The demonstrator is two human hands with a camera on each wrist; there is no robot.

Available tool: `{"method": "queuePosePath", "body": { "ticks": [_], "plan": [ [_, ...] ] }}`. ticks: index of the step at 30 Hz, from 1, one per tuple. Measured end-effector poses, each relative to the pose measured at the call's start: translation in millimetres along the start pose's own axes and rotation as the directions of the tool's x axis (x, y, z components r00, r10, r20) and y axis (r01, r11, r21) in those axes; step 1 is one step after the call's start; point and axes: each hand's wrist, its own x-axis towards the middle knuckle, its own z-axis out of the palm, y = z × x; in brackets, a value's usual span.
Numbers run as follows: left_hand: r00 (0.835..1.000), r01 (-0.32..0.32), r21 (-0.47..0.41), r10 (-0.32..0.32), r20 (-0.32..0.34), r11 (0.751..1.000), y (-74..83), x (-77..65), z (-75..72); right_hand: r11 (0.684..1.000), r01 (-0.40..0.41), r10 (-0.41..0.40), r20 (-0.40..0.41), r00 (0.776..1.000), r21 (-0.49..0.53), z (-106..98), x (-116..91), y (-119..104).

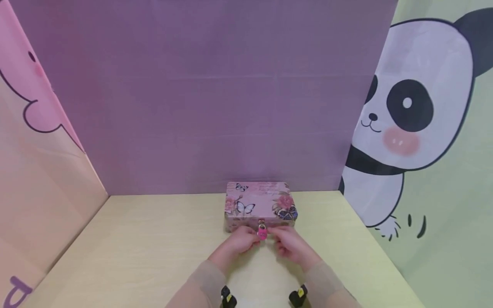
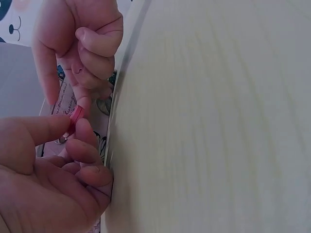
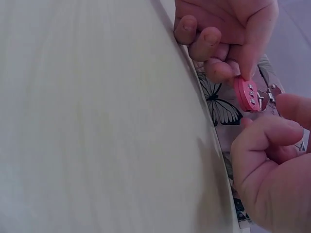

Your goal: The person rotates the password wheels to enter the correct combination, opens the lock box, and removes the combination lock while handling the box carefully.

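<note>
A pink tin box (image 1: 262, 199) with butterflies and flowers stands lidded at the table's back. From its front clasp (image 3: 273, 92) hangs a small pink combination padlock (image 3: 247, 93), its number dials facing the right wrist camera. My left hand (image 1: 242, 239) pinches the padlock's body between thumb and forefinger, other fingers curled beneath. Close on the padlock's other side is my right hand (image 1: 290, 244). Its forefinger reaches to the padlock in the left wrist view, while the thumb stands apart and the remaining fingers are loosely bent.
The pale wooden table (image 1: 146, 248) spreads in front of and beside the box. A purple backdrop (image 1: 215, 98) rises right behind it. Side panels carry a panda picture (image 1: 420, 119) and a pink cartoon figure (image 1: 34, 85). Black-and-yellow pieces (image 1: 228, 297) sit by the wrists.
</note>
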Motion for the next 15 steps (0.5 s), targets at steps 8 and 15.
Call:
{"method": "queuePosePath", "body": {
  "ticks": [8,15],
  "plan": [
    [1.000,-0.022,0.023,0.022,0.007,0.999,-0.4,-0.1,-1.8,1.000,-0.019,0.019,-0.013,1.000,-0.007,7.6,4.9,0.9],
    [0.999,-0.045,0.048,0.045,-0.006,0.998,-0.5,0.0,-1.4,0.998,-0.040,0.039,0.018,0.999,0.042,11.6,10.1,5.9]
  ]
}}
